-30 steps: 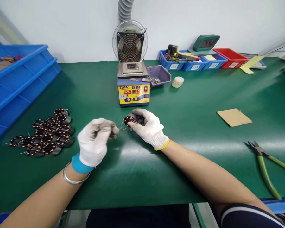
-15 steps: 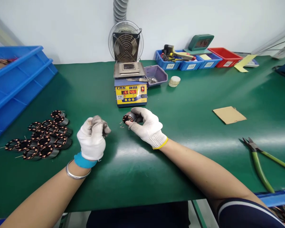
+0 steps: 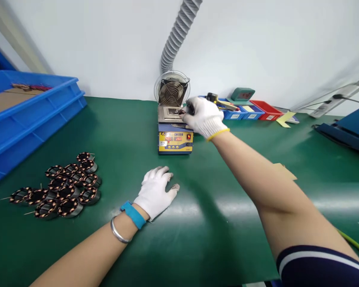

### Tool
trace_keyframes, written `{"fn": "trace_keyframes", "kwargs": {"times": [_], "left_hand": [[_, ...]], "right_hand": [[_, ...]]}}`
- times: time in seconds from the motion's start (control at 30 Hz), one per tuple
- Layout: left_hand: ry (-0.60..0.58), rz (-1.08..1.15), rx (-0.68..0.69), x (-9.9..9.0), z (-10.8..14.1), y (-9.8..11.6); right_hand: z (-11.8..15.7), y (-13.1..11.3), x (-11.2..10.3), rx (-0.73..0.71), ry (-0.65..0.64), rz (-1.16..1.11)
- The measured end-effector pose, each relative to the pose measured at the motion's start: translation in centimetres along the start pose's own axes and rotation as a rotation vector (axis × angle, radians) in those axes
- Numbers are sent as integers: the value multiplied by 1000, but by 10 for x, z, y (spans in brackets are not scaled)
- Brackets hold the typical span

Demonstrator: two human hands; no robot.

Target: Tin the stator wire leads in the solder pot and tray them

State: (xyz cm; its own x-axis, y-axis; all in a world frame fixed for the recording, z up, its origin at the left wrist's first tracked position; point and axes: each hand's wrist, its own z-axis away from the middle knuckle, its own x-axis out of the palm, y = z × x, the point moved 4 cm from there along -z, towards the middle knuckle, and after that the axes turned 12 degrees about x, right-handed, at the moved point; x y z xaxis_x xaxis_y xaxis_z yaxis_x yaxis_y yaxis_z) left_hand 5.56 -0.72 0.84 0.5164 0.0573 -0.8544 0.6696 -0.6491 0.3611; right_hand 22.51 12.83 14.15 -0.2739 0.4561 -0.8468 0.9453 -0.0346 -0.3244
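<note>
My right hand [image 3: 206,115] holds, seemingly, a coil [image 3: 182,112] at the machine [image 3: 176,140]. My left hand [image 3: 155,192] lies spread on the table [image 3: 179,251].

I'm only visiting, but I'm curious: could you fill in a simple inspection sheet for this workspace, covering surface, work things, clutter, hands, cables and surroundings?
Surface: green bench top, glossy near the front.
Work things: wound parts clustered at left; another, the held part, at the machine with lit displays.
Clutter: blue bins and a red bin behind; cardboard partly hidden by the right arm; a green handle at right.
Hands: both gloved; right hand grips the held part, left hand holds nothing visible, fingers spread.
Cables: black cable at right.
Surroundings: white wall, grey hose, blue crates.
</note>
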Motion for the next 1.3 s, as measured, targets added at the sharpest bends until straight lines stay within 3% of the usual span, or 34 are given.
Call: {"fn": "trace_keyframes", "kwargs": {"times": [0.13, 0.27, 0.4, 0.57, 0.7, 0.87, 0.97, 1.13, 1.23, 1.3], "left_hand": [[-3, 35, -11, 0, 0, -2], [-2, 57, -8, 2, -1, -3], [-7, 85, -31, 3, -2, -3], [-17, 108, -36, 3, -3, -3], [-14, 115, -40, 3, -4, -3], [-21, 119, -51, 2, -4, -3], [-38, 135, -66, 2, -4, -3], [35, 206, -121, -1, -7, -5], [100, 277, -225, -2, -9, -11], [163, 333, -282, -2, -8, -15]], "right_hand": [[-63, -34, 7, -80, -49, 312], [-84, -53, 28, -103, -114, 459], [-96, -52, 50, -117, -125, 437], [-107, -46, 62, -145, -85, 213], [-98, -54, 57, -103, -99, 170], [-81, -70, 42, -90, -153, 483], [-81, -72, 28, -100, -181, 558], [-71, -66, 3, -35, -124, 412], [-42, -64, -2, -15, -157, 287], [-14, -63, 3, -13, -257, 190]]}}
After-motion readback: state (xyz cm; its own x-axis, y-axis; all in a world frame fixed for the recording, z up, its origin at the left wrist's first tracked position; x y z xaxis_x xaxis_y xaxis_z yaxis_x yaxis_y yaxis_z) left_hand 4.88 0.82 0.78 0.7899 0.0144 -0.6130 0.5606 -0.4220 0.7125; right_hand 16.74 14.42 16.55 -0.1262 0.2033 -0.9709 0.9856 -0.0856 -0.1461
